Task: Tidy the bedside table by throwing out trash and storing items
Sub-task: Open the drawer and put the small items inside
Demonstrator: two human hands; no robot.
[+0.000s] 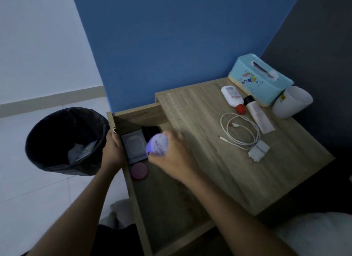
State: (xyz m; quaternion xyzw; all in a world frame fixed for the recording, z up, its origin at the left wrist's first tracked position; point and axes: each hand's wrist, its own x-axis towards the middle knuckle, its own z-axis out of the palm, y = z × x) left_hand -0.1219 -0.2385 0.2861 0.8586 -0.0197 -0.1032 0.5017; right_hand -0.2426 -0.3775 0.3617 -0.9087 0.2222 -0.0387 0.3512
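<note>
**Two hands at the open drawer, purple bottle going in**

Largest first: the worktop (219, 160) carries most of what is left to sort, and its drawer (163, 202) stands pulled out toward the person, mostly bare at the near end. Left of it on the floor sits the lined trash bin (64, 141) with some crumpled waste inside. At the worktop's back corner are a blue tissue box (261, 78) and a white cup (291, 101); nearer lie a coiled white cable (240, 130), a white bottle with a red cap (232, 97), a pale tube (259, 114) and small crumpled wrappers (259, 151).

The left hand (112, 151) clasps the drawer's front edge, steadying it. The right hand (175, 154) has its grip closed round a purple bottle (157, 144), held over the drawer's far end, above a grey packet (134, 145) and near a round maroon lid (139, 171).

To do this well, I would lay the bottle flat in the bare stretch, clear of both, so the drawer shuts freely.
</note>
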